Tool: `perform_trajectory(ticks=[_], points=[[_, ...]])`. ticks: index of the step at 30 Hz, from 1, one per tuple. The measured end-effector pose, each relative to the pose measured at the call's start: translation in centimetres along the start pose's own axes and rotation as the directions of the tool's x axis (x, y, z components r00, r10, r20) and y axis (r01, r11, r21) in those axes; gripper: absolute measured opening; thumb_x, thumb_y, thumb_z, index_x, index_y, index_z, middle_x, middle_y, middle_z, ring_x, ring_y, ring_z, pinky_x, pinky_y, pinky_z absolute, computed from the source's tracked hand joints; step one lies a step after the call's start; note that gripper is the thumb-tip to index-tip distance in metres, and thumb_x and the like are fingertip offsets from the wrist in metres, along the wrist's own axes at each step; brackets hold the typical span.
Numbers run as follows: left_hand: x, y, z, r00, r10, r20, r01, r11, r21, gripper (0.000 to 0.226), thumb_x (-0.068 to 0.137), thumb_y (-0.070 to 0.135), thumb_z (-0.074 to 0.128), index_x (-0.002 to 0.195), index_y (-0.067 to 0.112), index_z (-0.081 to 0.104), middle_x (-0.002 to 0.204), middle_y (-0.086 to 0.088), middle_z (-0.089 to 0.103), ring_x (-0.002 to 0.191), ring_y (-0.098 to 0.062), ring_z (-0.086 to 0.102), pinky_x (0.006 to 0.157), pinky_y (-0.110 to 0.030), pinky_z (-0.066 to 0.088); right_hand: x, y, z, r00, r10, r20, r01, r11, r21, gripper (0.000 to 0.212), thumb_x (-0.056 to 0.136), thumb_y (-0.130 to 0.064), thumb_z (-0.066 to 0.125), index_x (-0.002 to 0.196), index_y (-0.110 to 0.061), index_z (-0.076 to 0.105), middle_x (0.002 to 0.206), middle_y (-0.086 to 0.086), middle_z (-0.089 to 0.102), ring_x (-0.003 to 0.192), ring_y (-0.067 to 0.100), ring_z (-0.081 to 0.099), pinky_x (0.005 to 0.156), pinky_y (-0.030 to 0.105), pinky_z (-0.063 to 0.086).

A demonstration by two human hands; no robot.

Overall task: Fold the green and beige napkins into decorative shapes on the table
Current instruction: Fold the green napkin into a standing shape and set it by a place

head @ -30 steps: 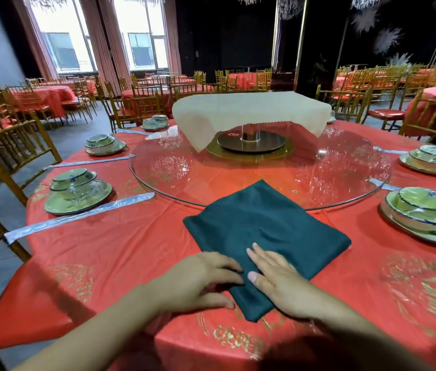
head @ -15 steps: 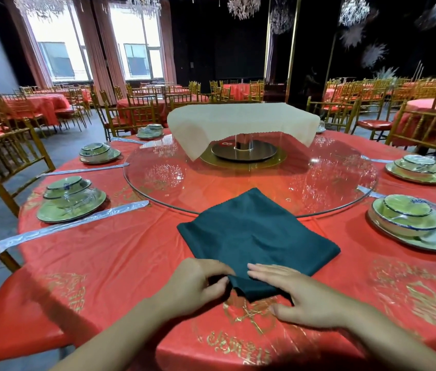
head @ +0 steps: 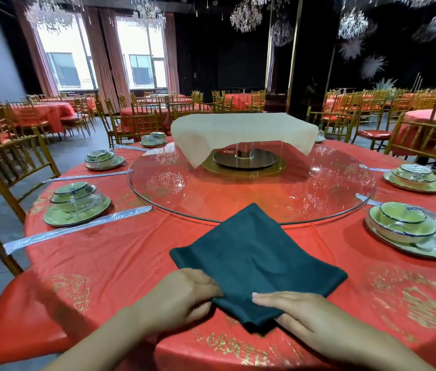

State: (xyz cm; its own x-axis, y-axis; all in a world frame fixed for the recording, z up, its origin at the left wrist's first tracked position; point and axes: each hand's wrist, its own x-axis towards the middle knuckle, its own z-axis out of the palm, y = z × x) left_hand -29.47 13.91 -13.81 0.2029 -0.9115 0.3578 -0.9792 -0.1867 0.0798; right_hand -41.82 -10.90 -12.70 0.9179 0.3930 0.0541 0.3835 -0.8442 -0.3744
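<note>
Barely begun, I judged: the green napkin (head: 257,258) lay a flat folded square on the table (head: 104,263), left hand (head: 182,298) pinching its edge, right hand (head: 305,314) pressed flat on it, beige napkin (head: 238,129) draped unfolded at the centre.

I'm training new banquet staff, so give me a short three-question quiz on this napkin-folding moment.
1. True or false: the beige napkin lies flat on the red tablecloth.
2. Which hand presses flat on the green napkin? A: left hand. B: right hand.
3. Fill in: the green napkin's far corner overlaps the rim of the glass ____.
Key: 1 false, it is draped up above the turntable. 2 B; the left hand pinches the napkin's edge. 3 turntable.
</note>
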Motion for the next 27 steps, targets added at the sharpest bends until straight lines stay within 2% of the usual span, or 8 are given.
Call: perform_trajectory(ticks=[3, 7, 9, 11, 15, 19, 23, 27], points=[[-1.4, 1.4, -0.3, 1.0, 0.007, -0.005, -0.007, 0.998, -0.068, 0.021, 0.088, 0.018, 0.051, 0.105, 0.02, 0.062, 0.096, 0.005, 0.068, 0.084, -0.013, 0.061, 0.073, -0.021, 0.048, -1.1, -0.8, 0.4, 0.998, -0.057, 0.007, 0.056, 0.997, 0.045, 0.054, 0.082, -0.07, 0.027, 0.133, -0.052, 0.033, 0.131, -0.039, 0.032, 0.118, -0.032, 0.022, 0.104, 0.006, 0.024], [-1.5, 1.6, -0.2, 0.997, -0.077, -0.027, 0.074, 0.991, -0.109, 0.023, 0.087, 0.02, 0.051, 0.107, 0.026, 0.058, 0.092, 0.006, 0.068, 0.085, -0.01, 0.06, 0.074, -0.018, 0.045, -2.3, 0.2, 0.3, 1.0, -0.031, 0.002, 0.031, 0.999, -0.032, 0.059, 0.081, -0.054, 0.036, 0.138, -0.039, 0.037, 0.136, -0.034, 0.028, 0.122, -0.03, 0.018, 0.106, 0.004, 0.017], [-1.3, 1.4, -0.3, 0.99, -0.136, -0.023, 0.13, 0.977, -0.17, 0.022, 0.085, 0.021, 0.052, 0.105, 0.027, 0.058, 0.093, 0.007, 0.067, 0.086, -0.007, 0.059, 0.077, -0.013, 0.042, -2.8, 1.1, -0.3, 0.997, -0.02, -0.079, 0.016, 0.999, -0.049, 0.056, 0.084, -0.064, 0.038, 0.132, -0.038, 0.048, 0.135, -0.033, 0.037, 0.124, -0.024, 0.027, 0.106, 0.007, 0.022], [-1.1, 1.1, -0.5, 0.984, -0.176, -0.001, 0.172, 0.961, -0.219, 0.026, 0.08, 0.022, 0.054, 0.106, 0.024, 0.059, 0.102, 0.007, 0.064, 0.095, -0.003, 0.058, 0.085, -0.011, 0.041, -3.2, 1.5, -1.1, 0.993, 0.046, -0.109, -0.047, 0.999, -0.005, 0.066, 0.078, -0.078, 0.025, 0.126, -0.041, 0.053, 0.128, -0.035, 0.045, 0.121, -0.022, 0.034, 0.103, 0.008, 0.028], [-1.1, -0.2, -0.9, 0.984, -0.16, 0.073, 0.17, 0.971, -0.167, 0.028, 0.071, 0.023, 0.054, 0.098, 0.021, 0.063, 0.108, 0.006, 0.06, 0.103, -0.005, 0.052, 0.092, -0.016, 0.037, -2.5, 1.9, -1.8, 0.984, 0.121, -0.133, -0.121, 0.993, 0.006, 0.046, 0.076, -0.067, 0.027, 0.115, -0.057, 0.05, 0.1, -0.052, 0.05, 0.104, -0.026, 0.045, 0.089, 0.005, 0.035], [-0.3, -1.5, -1.0, 0.944, -0.321, 0.076, 0.329, 0.906, -0.265, 0.016, 0.08, 0.04, 0.045, 0.084, 0.026, 0.053, 0.08, 0.011, 0.058, 0.075, 0.002, 0.049, 0.071, -0.016, 0.038, -1.3, 3.3, -1.8, 0.959, 0.15, -0.239, -0.129, 0.986, 0.102, 0.072, 0.067, -0.088, 0.024, 0.088, -0.029, 0.06, 0.083, -0.021, 0.063, 0.077, -0.007, 0.057, 0.076, 0.021, 0.043], [1.5, -3.2, 0.0, 0.883, -0.47, -0.016, 0.447, 0.849, -0.282, 0.043, 0.076, 0.059, 0.03, 0.08, 0.02, 0.046, 0.069, 0.017, 0.047, 0.068, 0.0, 0.046, 0.067, -0.026, 0.037, 0.1, 4.4, -2.0, 0.918, 0.235, -0.321, -0.222, 0.972, 0.078, 0.087, 0.058, -0.092, 0.03, 0.077, -0.01, 0.052, 0.068, -0.008, 0.049, 0.066, 0.006, 0.045, 0.065, 0.035, 0.038], [2.7, -3.6, 1.2, 0.858, -0.514, -0.019, 0.501, 0.843, -0.197, 0.041, 0.071, 0.062, 0.019, 0.068, 0.025, 0.037, 0.067, 0.009, 0.048, 0.079, -0.026, 0.053, 0.063, -0.03, 0.028, 1.7, 4.6, -2.5, 0.863, 0.431, -0.264, -0.436, 0.899, 0.041, 0.036, 0.091, -0.046, 0.045, 0.068, -0.02, 0.037, 0.064, -0.006, 0.045, 0.071, 0.018, 0.046, 0.064, 0.038, 0.033]])
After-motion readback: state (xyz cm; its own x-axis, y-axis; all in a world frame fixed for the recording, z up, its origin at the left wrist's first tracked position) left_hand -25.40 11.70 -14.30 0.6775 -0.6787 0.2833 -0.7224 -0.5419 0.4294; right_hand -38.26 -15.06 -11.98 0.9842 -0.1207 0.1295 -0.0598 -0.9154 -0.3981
